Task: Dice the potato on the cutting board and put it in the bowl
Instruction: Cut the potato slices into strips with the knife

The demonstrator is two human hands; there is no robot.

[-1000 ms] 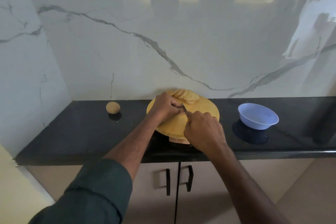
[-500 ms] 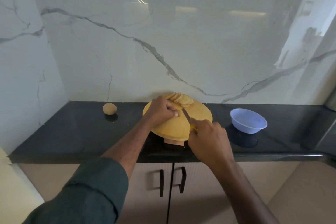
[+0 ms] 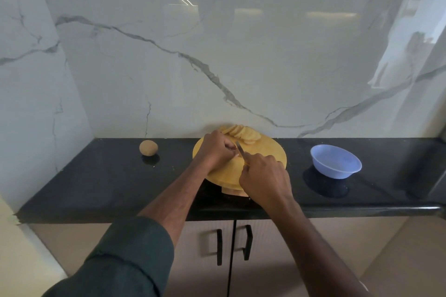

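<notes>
A round yellow cutting board [image 3: 270, 154] lies on the black counter against the wall. Several potato slices [image 3: 242, 134] are fanned along its far edge. My left hand [image 3: 214, 149] curls over a piece of potato on the board, which its fingers mostly hide. My right hand [image 3: 264, 177] grips a knife [image 3: 240, 149] whose blade points away from me and meets the left fingertips. A light blue bowl [image 3: 336, 161] with nothing visible inside stands to the right of the board.
A whole unpeeled potato [image 3: 148, 148] sits on the counter [image 3: 96, 176] left of the board. Marble walls close in the back and left. Below the counter edge are cabinet doors with two black handles [image 3: 233, 246].
The knife has come back against the potato under my left fingers after being drawn slightly toward me. The camera has shifted a little; the board, slices and bowl stay put.
</notes>
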